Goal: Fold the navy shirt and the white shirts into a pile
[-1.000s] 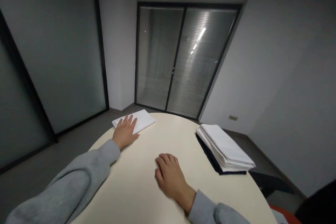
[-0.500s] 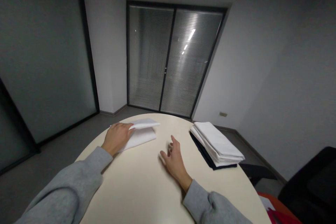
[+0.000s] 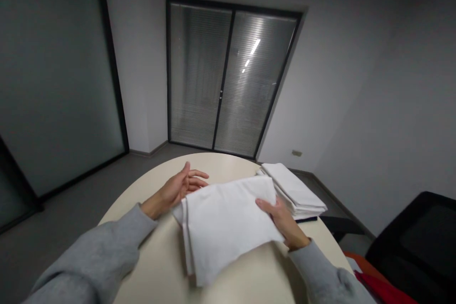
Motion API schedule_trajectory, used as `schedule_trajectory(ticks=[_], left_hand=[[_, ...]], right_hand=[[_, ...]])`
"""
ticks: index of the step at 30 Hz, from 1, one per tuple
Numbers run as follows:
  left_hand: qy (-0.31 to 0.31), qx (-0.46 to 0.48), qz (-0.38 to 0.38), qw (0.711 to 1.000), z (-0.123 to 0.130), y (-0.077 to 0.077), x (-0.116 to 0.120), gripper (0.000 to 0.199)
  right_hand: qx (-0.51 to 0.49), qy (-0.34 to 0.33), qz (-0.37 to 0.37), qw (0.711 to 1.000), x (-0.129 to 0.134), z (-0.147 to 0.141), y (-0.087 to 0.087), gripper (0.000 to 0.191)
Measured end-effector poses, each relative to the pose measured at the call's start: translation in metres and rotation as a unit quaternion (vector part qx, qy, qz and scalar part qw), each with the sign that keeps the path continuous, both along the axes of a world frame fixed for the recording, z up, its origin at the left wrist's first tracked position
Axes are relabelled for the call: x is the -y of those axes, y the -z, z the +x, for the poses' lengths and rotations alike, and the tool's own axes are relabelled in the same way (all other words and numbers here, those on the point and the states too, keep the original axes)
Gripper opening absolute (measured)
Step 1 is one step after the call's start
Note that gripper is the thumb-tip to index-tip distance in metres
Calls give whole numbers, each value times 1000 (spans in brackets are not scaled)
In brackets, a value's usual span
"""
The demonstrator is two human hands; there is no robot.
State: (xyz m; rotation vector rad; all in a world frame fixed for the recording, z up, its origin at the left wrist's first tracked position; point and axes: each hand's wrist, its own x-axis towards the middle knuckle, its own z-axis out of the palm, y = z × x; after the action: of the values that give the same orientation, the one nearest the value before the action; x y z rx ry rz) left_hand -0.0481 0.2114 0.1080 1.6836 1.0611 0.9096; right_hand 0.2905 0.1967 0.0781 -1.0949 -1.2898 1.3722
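A folded white cloth [image 3: 230,223] is held up over the round table, its near edge hanging down. My right hand [image 3: 280,213] grips its right edge, thumb on top and the other fingers hidden beneath. Beside the cloth's left edge, my left hand [image 3: 181,185] has its fingers stretched out and thumb raised; whether its fingertips touch the cloth I cannot tell. Behind my right hand lies a stack of folded white cloths [image 3: 297,190], with a dark piece [image 3: 307,220] showing under it.
The cream round table [image 3: 160,256] spreads beneath both hands. A black chair [image 3: 416,242] with red and orange items [image 3: 377,278] stands at the right. Beyond the table are a glass door with blinds [image 3: 199,80] and a frosted glass panel [image 3: 53,80].
The white cloth has come from the table's left side to the middle, raised and turned. My right hand has moved right and taken hold of it; my left hand has opened beside it.
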Motion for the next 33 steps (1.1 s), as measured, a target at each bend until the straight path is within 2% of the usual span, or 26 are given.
schedule_trajectory(ticks=[2,4,6,7,9,12,14,16,19,22,24,26,27,28,30,31,33], left_hand=[[2,-114,25,993,1,34,-5,78],[22,-279,106,954,5,65,-6,67],[14,-390,147,909,5,85,-7,69],[-13,-424,145,894,3,89,-10,69],[-112,-477,109,865,-9,91,-22,67],[-302,-529,26,793,-37,84,-46,73],[-365,-534,-8,763,-54,83,-58,83],[-375,-528,-9,762,-66,86,-66,91],[-376,-522,14,766,-73,95,-71,92],[-402,-511,23,759,-71,99,-74,89],[-409,-501,51,761,-65,96,-73,85],[-371,-483,121,784,-55,88,-64,76],[-323,-466,163,807,-48,84,-55,70],[-257,-441,200,836,-39,79,-45,64],[-84,-380,238,890,-20,70,-18,61],[7,-354,242,903,-9,67,-5,65],[155,-338,241,897,10,64,21,89]], right_hand=[[3,-30,-69,997,9,15,9,55],[38,-54,-120,991,16,27,18,55],[81,-67,-140,985,20,32,25,53],[97,-71,-134,984,22,32,27,52],[114,-68,-107,985,25,29,29,52],[130,-43,-67,988,26,23,33,54],[148,-20,-61,987,24,23,38,53],[158,-9,-60,986,21,25,43,55],[150,3,-54,987,16,30,53,66],[175,59,-42,982,11,32,66,85],[190,99,-15,977,8,32,76,92],[191,122,30,974,6,31,87,92],[193,129,51,971,5,31,91,90],[198,134,66,969,4,31,94,88],[213,134,69,965,3,33,98,84],[219,132,64,965,3,34,98,84],[222,130,52,965,2,37,97,84]])
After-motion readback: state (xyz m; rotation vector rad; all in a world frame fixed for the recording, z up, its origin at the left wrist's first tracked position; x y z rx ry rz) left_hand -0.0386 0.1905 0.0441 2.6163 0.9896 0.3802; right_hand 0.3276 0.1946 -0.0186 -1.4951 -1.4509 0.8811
